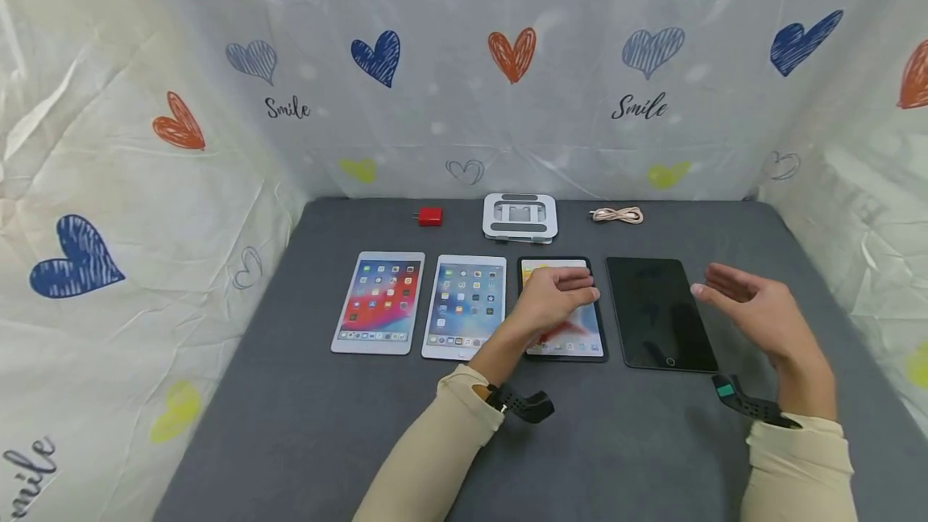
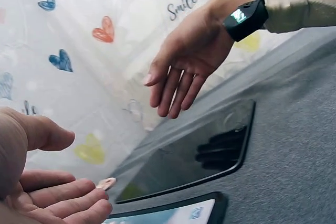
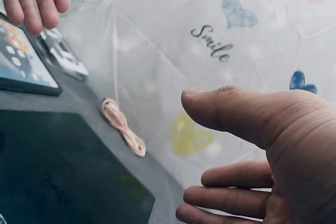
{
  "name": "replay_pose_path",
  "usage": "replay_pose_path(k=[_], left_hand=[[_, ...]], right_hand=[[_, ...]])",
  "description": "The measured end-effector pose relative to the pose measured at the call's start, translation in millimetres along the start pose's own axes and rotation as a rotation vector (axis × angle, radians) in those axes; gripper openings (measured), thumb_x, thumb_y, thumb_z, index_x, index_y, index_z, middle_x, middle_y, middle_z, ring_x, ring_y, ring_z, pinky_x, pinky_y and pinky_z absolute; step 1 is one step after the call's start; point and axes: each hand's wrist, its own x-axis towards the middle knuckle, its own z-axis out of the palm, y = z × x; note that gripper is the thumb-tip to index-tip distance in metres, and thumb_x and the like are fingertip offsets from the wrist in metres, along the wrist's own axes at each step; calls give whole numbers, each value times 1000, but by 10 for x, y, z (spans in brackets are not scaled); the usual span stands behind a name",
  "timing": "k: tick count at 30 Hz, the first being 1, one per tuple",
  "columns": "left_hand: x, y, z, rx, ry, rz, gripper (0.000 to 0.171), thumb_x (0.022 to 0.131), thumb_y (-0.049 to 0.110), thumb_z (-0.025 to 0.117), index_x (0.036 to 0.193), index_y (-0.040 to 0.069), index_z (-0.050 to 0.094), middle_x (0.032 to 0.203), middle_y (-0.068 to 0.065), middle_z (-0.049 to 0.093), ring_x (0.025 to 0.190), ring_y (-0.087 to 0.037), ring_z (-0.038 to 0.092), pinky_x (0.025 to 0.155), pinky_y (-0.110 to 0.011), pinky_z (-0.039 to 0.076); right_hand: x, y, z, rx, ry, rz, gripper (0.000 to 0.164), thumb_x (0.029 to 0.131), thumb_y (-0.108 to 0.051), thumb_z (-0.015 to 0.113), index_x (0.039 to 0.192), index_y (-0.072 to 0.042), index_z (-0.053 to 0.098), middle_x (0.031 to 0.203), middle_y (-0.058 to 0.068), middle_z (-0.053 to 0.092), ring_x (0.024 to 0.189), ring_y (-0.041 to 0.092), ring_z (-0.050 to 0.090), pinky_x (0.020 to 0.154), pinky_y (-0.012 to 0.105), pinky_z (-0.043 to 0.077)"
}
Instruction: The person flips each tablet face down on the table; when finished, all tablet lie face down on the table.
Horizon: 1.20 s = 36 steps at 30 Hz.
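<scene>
Several tablets lie in a row on the grey table. My left hand (image 1: 554, 296) hovers over a black-rimmed tablet (image 1: 583, 337) with a lit screen, partly covering it. My right hand (image 1: 761, 316) is in the air by the right edge of a black tablet (image 1: 661, 312) whose screen is dark. In the left wrist view, the right hand (image 2: 191, 59) hangs above the dark tablet (image 2: 194, 156), fingers extended. Both hands hold nothing. To the left lie two white tablets with lit screens, one by the left forearm (image 1: 464, 304) and one farther out (image 1: 380, 300).
Along the back of the table lie a red charger plug (image 1: 431, 217), a white-and-grey folded stand (image 1: 519, 217) and a bundled pale pink cable (image 1: 616, 215). A patterned cloth (image 1: 449, 127) hangs behind and at both sides.
</scene>
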Motion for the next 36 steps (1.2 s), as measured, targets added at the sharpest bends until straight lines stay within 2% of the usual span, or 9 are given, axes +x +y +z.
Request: replay_pose_path(k=[4,8,11,14,18,25,28,31,36], left_hand=[[90,-61,146,-59,11,-99,46,100,18,81,144,7,72,134,-3,79,123,-19,75,107,-47,62],[155,-121,237,-181,-11,-214,45,99,17,82,141,2,72,127,-3,81,121,-24,77,108,-47,62],[196,-160,250,-294,-68,-282,41,101,14,80,137,-3,72,130,-10,79,127,-26,75,110,-43,62],[236,-181,241,-397,-129,-342,39,103,15,78,136,-5,70,138,-18,74,132,-32,72,113,-46,59],[282,-182,230,-473,-173,-384,46,106,17,75,143,-7,65,148,-27,66,140,-40,65,120,-52,53],[332,-169,227,-521,-205,-414,53,109,19,70,153,-7,57,154,-28,61,147,-42,58,125,-54,48],[349,-173,236,-554,-204,-424,53,109,19,69,153,-8,56,154,-28,61,148,-42,58,125,-54,47],[368,-192,264,-586,-208,-429,52,109,18,68,151,-9,57,152,-28,62,148,-43,57,126,-54,47],[416,-260,380,-630,-279,-423,50,112,18,64,154,-7,54,158,-28,57,154,-44,51,129,-54,42]], right_hand=[[20,97,39,42,-32,51,91,107,-62,62,171,-3,33,171,33,36,157,59,30,117,79,37],[12,182,67,38,-86,99,91,109,-63,58,169,1,35,171,38,32,156,64,26,117,83,33],[-1,209,74,36,-125,112,88,111,-61,54,166,5,38,166,40,39,149,59,43,116,82,36],[-2,210,62,36,-146,109,84,113,-57,52,163,9,42,157,39,52,123,29,72,116,78,40],[2,178,65,42,-163,126,84,114,-56,51,160,14,43,154,38,56,95,-9,67,115,73,44],[24,186,174,122,-64,156,84,115,-53,48,157,20,42,153,39,56,89,-16,62,80,15,62],[39,225,179,190,-49,168,85,116,-52,44,157,22,38,144,32,63,90,-16,59,78,10,59],[55,257,123,235,-116,181,90,117,-56,36,162,21,27,151,26,52,106,-3,60,85,15,58],[56,282,-66,305,-295,229,97,115,-64,23,169,13,-2,173,45,6,158,55,25,127,68,36]])
